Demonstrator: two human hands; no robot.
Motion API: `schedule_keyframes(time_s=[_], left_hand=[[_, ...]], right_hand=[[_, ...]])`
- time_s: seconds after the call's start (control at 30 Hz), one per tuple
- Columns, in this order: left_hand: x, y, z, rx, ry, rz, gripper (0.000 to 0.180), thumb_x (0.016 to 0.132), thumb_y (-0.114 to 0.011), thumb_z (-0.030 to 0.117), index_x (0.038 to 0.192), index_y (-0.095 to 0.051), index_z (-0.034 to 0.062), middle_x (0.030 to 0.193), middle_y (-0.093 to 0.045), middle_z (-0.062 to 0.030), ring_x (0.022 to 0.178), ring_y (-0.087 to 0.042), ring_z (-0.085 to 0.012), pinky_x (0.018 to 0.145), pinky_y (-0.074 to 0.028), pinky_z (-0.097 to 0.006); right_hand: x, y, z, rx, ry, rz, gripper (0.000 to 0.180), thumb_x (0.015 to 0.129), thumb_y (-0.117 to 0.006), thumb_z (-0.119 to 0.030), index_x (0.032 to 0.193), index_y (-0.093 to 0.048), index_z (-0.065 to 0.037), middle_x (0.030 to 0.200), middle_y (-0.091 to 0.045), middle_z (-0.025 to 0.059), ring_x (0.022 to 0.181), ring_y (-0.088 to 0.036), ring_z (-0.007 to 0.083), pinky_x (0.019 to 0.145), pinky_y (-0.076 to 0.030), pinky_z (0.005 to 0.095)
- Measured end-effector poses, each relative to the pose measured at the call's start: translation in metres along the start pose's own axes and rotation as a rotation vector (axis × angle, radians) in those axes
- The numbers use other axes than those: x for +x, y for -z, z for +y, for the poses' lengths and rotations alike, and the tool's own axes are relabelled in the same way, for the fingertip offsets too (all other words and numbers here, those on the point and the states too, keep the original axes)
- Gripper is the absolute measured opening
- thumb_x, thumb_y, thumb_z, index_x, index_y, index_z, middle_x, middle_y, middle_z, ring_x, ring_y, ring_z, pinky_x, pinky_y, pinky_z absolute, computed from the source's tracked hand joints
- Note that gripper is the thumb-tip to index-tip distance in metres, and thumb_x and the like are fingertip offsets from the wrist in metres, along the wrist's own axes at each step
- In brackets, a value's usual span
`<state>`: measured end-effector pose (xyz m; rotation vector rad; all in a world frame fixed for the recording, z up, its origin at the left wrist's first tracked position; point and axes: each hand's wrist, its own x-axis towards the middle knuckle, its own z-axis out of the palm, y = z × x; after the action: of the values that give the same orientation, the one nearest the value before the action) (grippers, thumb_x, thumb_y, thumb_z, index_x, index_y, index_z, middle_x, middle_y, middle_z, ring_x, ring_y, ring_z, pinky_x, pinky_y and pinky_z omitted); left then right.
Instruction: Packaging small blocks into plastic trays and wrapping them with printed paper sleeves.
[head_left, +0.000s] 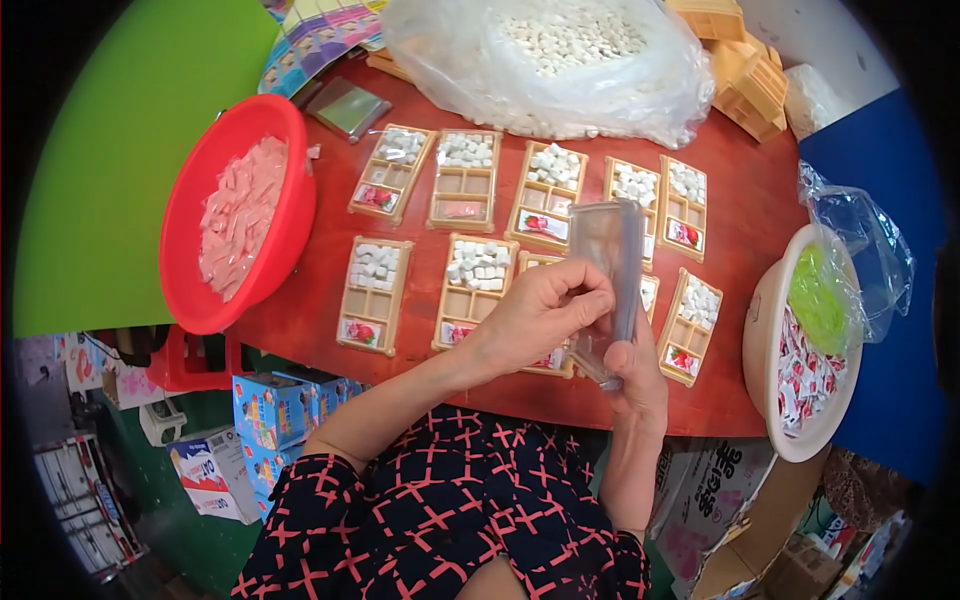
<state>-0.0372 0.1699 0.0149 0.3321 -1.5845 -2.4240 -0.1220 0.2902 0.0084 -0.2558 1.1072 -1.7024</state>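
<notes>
My right hand [638, 375] grips the lower end of what looks like a stack of clear rectangular plastic lids [625, 245], held tilted above the table. In front of the lids, the fingers of my left hand [555, 308] are curled and pinched together against them. Whatever those fingertips hold is too small to make out. Beneath both hands, tan compartment trays stand in two rows. White cubes fill the top section of a near tray [464, 332], and a strawberry-printed sachet [683, 358] lies in the lowest section of another. One far tray holds a pink packet [461, 209].
A red basin [302, 190] of pink packets stands at the left. At the right, a cream basin [768, 330] holds red-and-white sachets and a green bag [818, 300]. A large clear bag [440, 75] of white cubes lies at the back, near stacked tan trays [750, 85].
</notes>
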Motion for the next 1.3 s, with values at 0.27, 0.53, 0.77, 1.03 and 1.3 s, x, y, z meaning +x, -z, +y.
schedule_keyframes(time_s=[0.27, 0.53, 0.77, 1.03, 1.3], left_hand=[[0.015, -0.002, -0.008, -0.187, 0.049, 0.025, 0.013, 0.094, -0.039, 0.016, 0.089, -0.046, 0.0061, 0.088, -0.053, -0.0035, 0.079, -0.052, -0.0093, 0.070, -0.045, -0.024], [0.028, -0.012, 0.001, 0.073, 0.023, 0.431, 0.028, 0.082, -0.052, -0.001, 0.108, -0.039, 0.0004, 0.084, -0.053, -0.0045, 0.083, -0.054, -0.0103, 0.068, -0.046, -0.023], [0.078, 0.067, -0.030, 0.599, -0.069, 0.589, 0.042, 0.080, -0.054, 0.004, 0.116, -0.036, -0.0068, 0.077, -0.055, -0.0101, 0.075, -0.056, -0.0176, 0.067, -0.044, -0.031], [0.086, 0.066, -0.049, 1.155, -0.085, 0.791, 0.051, 0.078, -0.049, -0.001, 0.125, -0.030, -0.0055, 0.108, -0.045, -0.0220, 0.101, -0.044, -0.0355, 0.087, -0.035, -0.044], [0.085, 0.075, -0.054, 1.609, -0.105, 0.613, 0.042, 0.073, -0.050, 0.001, 0.115, -0.047, -0.0009, 0.122, -0.039, -0.0198, 0.106, -0.040, -0.0371, 0.090, -0.033, -0.047]], right_hand=[[0.010, 0.010, -0.020, -0.005, -0.026, 0.149, 0.087, 0.060, -0.072, -0.013, 0.133, -0.025, -0.006, 0.111, -0.046, 0.0118, 0.098, -0.052, 0.0188, 0.078, -0.047, 0.0306], [0.023, 0.005, -0.026, -0.397, 0.201, 0.193, 0.091, 0.062, -0.071, -0.010, 0.136, -0.017, -0.008, 0.110, -0.041, 0.0114, 0.092, -0.052, 0.0186, 0.075, -0.047, 0.0296], [0.013, 0.044, -0.032, -0.337, 0.252, 0.351, 0.074, 0.065, -0.064, -0.014, 0.130, -0.030, -0.002, 0.110, -0.045, 0.0129, 0.096, -0.051, 0.0203, 0.078, -0.044, 0.0300], [0.008, 0.056, -0.033, -0.335, 0.168, 0.305, 0.083, 0.062, -0.066, -0.019, 0.133, -0.026, -0.003, 0.113, -0.044, 0.0132, 0.100, -0.050, 0.0223, 0.081, -0.043, 0.0324], [0.011, 0.039, -0.029, -0.335, 0.190, 0.303, 0.081, 0.061, -0.065, -0.020, 0.132, -0.029, -0.004, 0.113, -0.046, 0.0111, 0.098, -0.050, 0.0204, 0.080, -0.043, 0.0307]])
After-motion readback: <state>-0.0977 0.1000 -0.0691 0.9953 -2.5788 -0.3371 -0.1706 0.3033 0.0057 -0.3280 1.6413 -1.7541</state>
